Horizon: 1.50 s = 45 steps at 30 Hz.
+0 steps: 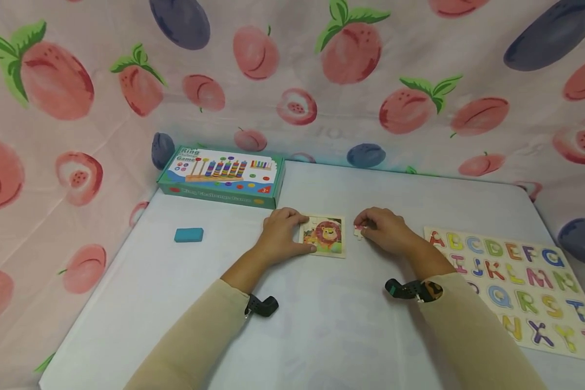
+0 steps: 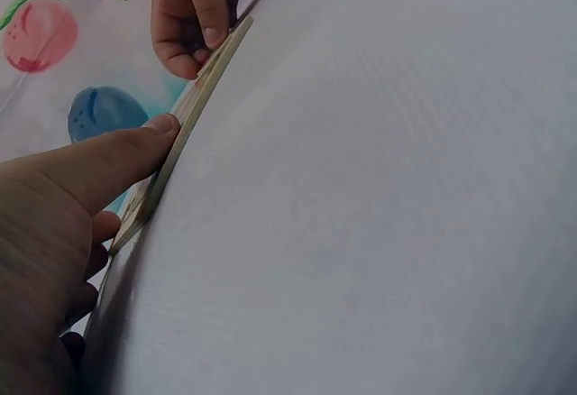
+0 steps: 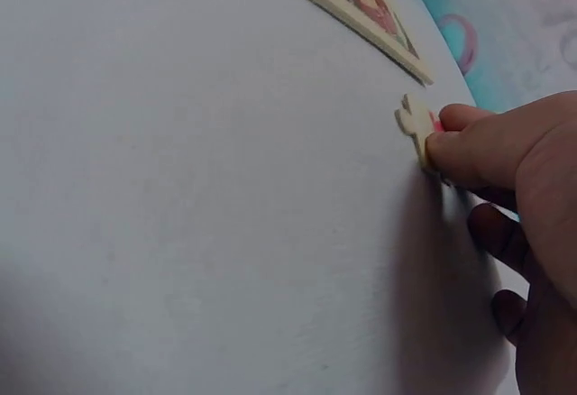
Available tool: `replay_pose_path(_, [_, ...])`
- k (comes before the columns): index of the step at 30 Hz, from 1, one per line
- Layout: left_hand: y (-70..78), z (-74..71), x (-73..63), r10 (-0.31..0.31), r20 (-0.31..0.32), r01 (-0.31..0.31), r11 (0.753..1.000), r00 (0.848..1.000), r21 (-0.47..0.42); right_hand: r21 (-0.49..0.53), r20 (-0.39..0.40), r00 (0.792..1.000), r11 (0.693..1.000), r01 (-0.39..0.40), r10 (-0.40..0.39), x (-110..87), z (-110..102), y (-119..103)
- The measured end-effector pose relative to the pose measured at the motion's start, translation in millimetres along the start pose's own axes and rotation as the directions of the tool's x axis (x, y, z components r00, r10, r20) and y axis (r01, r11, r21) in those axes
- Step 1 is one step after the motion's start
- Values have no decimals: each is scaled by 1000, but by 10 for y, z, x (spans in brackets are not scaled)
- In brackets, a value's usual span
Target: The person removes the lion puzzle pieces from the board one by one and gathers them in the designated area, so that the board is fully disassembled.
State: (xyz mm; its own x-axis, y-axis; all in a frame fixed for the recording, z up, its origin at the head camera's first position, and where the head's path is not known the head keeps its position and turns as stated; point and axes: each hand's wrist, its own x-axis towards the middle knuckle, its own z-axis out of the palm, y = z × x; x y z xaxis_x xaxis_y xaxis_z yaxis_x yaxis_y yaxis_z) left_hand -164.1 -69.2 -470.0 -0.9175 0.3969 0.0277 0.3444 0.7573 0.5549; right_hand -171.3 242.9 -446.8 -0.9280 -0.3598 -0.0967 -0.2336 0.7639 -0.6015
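A small square wooden jigsaw puzzle [image 1: 329, 234] with a lion picture lies mid-table, its wooden edge showing in both wrist views. My left hand [image 1: 280, 234] holds it by its left side, the thumb [image 2: 162, 126] on the near part and the index finger at the far left corner. To the right of the puzzle, my right hand [image 1: 386, 230] pinches a puzzle piece [image 1: 358, 232] between thumb and fingers. In the right wrist view the puzzle piece [image 3: 415, 124] is tilted up, pale with some red, partly hidden by the thumb.
A green Ring Challenge Game box [image 1: 221, 176] stands at the back left. Nearer on the left lies a blue block [image 1: 188, 234]. On the right, partly beneath the right forearm, is a wooden alphabet board [image 1: 509, 281] with coloured letters. A fruit-patterned cloth [image 1: 331, 119] hangs behind the table.
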Motion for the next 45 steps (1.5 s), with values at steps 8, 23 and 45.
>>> replay_pose_path(8, [3, -12, -22, 27, -13, -27, 999, 1000, 28, -32, 1, 1000, 999, -9, 9, 5, 12, -19])
replay_pose_path(23, [15, -45, 2, 12, -51, -12, 1000, 999, 8, 77, -26, 996, 994, -80, 82, 192, -109, -181])
replay_pose_path(45, [-9, -4, -33, 37, -58, -37, 999, 998, -15, -16, 157, 982, 994, 113, -109, 573, 160, -571])
